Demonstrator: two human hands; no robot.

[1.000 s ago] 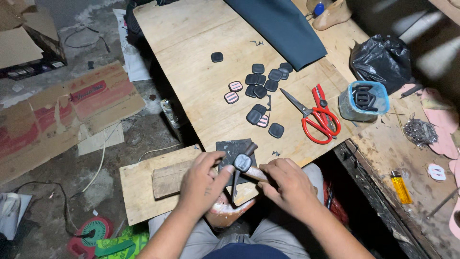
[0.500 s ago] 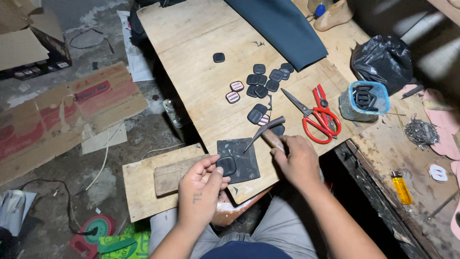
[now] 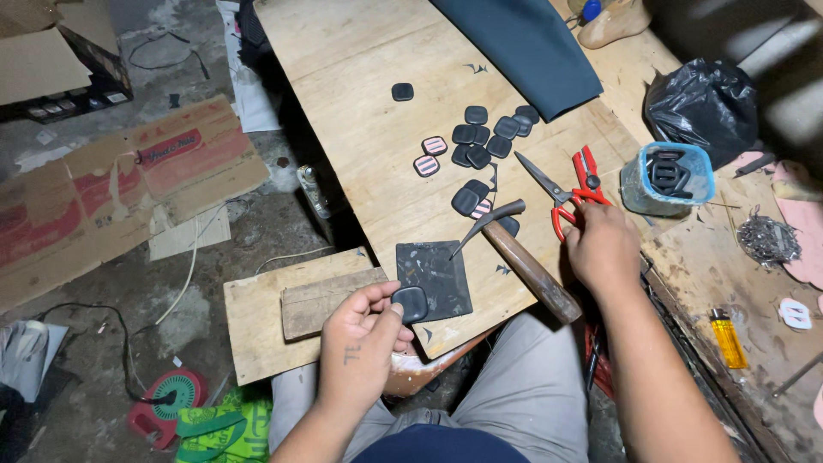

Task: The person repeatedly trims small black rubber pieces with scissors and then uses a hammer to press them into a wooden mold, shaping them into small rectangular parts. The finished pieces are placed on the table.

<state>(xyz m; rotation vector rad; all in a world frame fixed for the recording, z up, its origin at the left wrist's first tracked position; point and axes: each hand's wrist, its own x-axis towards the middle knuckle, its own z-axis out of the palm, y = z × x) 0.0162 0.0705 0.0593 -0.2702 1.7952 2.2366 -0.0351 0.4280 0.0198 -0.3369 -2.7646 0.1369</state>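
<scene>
Since half a second ago the right hand (image 3: 603, 249) has let go of the wooden-handled hammer (image 3: 519, 253) and moved out to the red-handled scissors (image 3: 573, 190), while the left hand (image 3: 364, 343) has drawn the small black rounded-square pad (image 3: 410, 303) toward the near edge of the board.

Nearest the body, the left hand pinches that pad between thumb and fingertips, holding it just off the near corner of the dark square working slab (image 3: 433, 279), probably so its edge can be inspected or trimmed. The slab lies at the front of the pale plywood tabletop (image 3: 360, 103), close enough to serve as a striking base. The hammer rests where it was dropped, head on the table beside the slab, handle pointing back toward the person for an easy regrasp.

The right hand's fingers curl over the scissor handles; whether they have closed through the loops I cannot tell. The blades lie open on the wood.

Farther out, a loose cluster of black and pink-striped square pads (image 3: 480, 141) waits within reach. To the right stands a blue-rimmed clear plastic tub (image 3: 667, 180) of dark pieces, then a black plastic bag (image 3: 703, 103), and a dark blue sheet of material (image 3: 523, 43) lies across the far end.
</scene>
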